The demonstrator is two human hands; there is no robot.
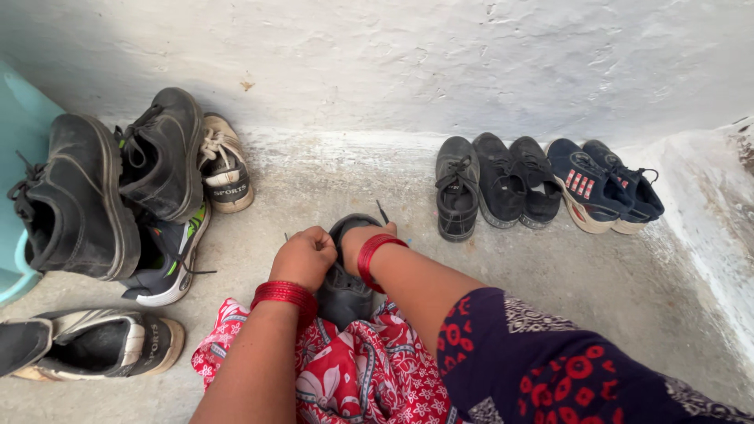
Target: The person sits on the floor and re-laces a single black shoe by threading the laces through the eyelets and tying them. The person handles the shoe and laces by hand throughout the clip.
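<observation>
Both hands work at a dark shoe point(343, 292) resting on the red patterned cloth point(345, 377) at near centre. The left hand point(305, 257) is curled into a fist, pinching its lace; the right hand point(363, 239) is tucked behind the shoe, its grip hidden. Against the far wall point(440, 55) to the right stands a row of dark shoes point(542, 187), and a pile of black shoes point(118, 196) lies at the left.

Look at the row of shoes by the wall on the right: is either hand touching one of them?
No: both the left hand and right hand grip a dark shoe, apart from that row.
</observation>
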